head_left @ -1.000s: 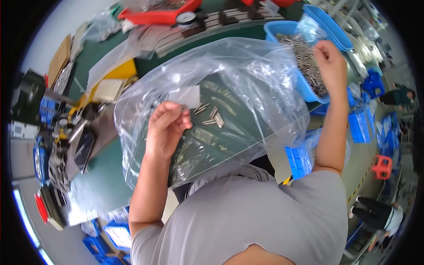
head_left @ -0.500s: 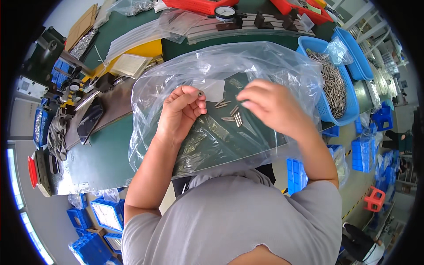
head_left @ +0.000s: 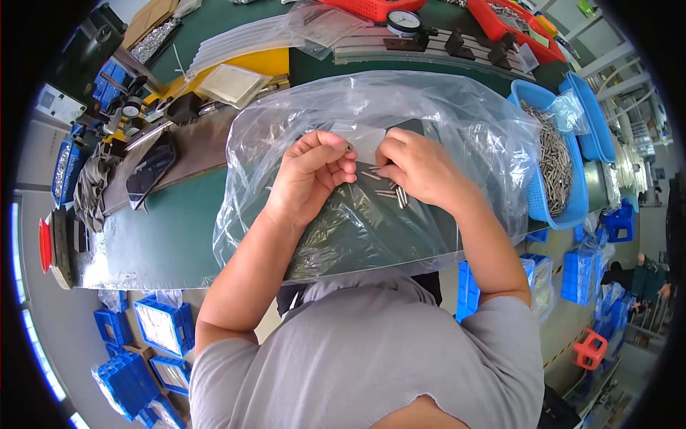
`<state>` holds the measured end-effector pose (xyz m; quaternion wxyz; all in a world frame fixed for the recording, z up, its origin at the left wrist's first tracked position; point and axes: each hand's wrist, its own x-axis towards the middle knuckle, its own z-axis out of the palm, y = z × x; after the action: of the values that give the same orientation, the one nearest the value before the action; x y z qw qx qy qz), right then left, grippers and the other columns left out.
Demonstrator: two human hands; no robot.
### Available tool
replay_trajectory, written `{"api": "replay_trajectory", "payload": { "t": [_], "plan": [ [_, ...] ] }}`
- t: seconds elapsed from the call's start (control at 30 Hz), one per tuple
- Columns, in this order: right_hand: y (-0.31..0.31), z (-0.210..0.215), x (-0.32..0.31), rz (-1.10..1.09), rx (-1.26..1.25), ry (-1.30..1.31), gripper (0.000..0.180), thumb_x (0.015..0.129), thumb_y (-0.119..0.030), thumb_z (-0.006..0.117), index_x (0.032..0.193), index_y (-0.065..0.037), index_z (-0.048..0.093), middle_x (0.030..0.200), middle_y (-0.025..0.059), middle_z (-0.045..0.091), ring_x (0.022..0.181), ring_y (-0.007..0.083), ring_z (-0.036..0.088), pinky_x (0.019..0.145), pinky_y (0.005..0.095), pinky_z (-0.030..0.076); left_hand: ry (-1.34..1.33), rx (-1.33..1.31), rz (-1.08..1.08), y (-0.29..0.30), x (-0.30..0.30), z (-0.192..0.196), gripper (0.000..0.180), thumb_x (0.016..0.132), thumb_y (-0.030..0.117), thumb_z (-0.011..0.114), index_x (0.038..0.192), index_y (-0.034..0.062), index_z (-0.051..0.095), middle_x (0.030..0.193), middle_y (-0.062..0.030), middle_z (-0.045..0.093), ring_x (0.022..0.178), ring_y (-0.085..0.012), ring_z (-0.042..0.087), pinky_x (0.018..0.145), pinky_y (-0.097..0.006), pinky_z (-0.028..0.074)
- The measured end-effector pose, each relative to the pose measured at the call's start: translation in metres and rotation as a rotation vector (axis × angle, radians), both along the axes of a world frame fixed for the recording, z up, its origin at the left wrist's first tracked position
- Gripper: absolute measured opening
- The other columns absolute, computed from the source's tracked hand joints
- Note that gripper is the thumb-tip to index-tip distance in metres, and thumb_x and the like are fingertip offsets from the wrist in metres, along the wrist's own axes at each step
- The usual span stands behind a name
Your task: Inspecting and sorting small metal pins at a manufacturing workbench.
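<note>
Head view, looking down: both hands work over a large clear plastic bag (head_left: 457, 121) spread on the green table (head_left: 157, 229), at the middle of the picture. The left hand (head_left: 314, 175) is curled with thumb and fingertips pinched together on what looks like one small metal pin — too small to be sure. The right hand (head_left: 418, 168), just beside it at three o'clock, lies knuckles-up with its fingers bent onto the loose metal pins (head_left: 391, 191) scattered on the film between the two hands; whether it grips any I cannot tell.

The pins look thin, stiff and smooth — light singly, likely to roll or slip on the slick plastic. A fingertip pinch across the shaft near its middle seems the surest hold; gathering several at once would call for a light cupped sweep. The bag itself is limp, crinkled and slippery, so it will shift under the hands unless pressed flat or taken by a bunched edge.

At two o'clock from the hands a blue basket (head_left: 539, 200) holds a heap of like pins. At twelve o'clock sits a dial gauge (head_left: 404, 21) beside a red tray (head_left: 371, 8). Blue crates (head_left: 161, 325) stand on the floor at seven o'clock.
</note>
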<state>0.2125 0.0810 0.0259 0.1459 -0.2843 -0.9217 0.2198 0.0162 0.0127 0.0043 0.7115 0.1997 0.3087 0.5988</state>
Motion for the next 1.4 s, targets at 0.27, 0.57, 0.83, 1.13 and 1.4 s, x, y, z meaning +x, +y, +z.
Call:
{"api": "replay_trajectory", "payload": {
  "t": [0.27,0.57,0.83,1.13,1.4],
  "plan": [
    [0.003,-0.005,0.006,-0.022,-0.045,0.121,0.012,0.077,-0.006,0.063,0.083,-0.002,0.053,0.079,0.0083,0.056,0.075,0.0249,0.057,0.066,0.0344,0.045,0.029,0.018,-0.031,0.000,0.003,-0.001,0.005,0.085,0.002,0.054,0.085,0.0007,0.059,0.083,-0.0125,0.063,0.068,-0.0176,0.060,0.063,-0.030,0.052],
    [-0.004,0.014,0.004,-0.043,-0.506,0.372,0.006,0.087,-0.006,0.057,0.086,-0.001,0.055,0.077,0.0012,0.055,0.072,0.0083,0.050,0.066,0.0231,0.042,0.143,-0.003,-0.116,-0.003,0.007,0.001,0.006,0.085,0.005,0.058,0.088,0.0005,0.057,0.080,-0.0112,0.064,0.066,-0.0165,0.062,0.062,-0.028,0.053],
    [-0.004,0.012,0.004,-0.038,-0.529,0.387,0.005,0.087,-0.006,0.058,0.087,-0.001,0.056,0.076,0.0002,0.055,0.072,0.0073,0.050,0.065,0.0227,0.042,0.180,-0.031,-0.120,-0.005,0.009,0.004,0.007,0.084,0.004,0.059,0.088,-0.0006,0.055,0.080,-0.0113,0.063,0.066,-0.0164,0.062,0.061,-0.027,0.053],
    [-0.007,0.006,-0.008,-0.052,-0.746,0.486,0.013,0.084,-0.011,0.064,0.083,-0.002,0.056,0.072,0.0005,0.058,0.067,0.0068,0.052,0.061,0.0225,0.043,0.146,-0.006,-0.158,-0.005,0.010,0.001,0.006,0.085,0.002,0.057,0.088,-0.0023,0.056,0.080,-0.0122,0.063,0.066,-0.0177,0.063,0.061,-0.028,0.054],
    [-0.006,0.004,-0.008,-0.079,-0.941,0.544,0.011,0.088,-0.015,0.062,0.086,-0.006,0.055,0.076,-0.0043,0.053,0.068,0.0021,0.046,0.058,0.0181,0.039,-0.017,-0.012,-0.118,-0.003,0.011,-0.001,0.007,0.087,0.003,0.056,0.089,-0.0029,0.058,0.078,-0.0130,0.064,0.067,-0.0186,0.064,0.063,-0.029,0.055]
  ]
}}
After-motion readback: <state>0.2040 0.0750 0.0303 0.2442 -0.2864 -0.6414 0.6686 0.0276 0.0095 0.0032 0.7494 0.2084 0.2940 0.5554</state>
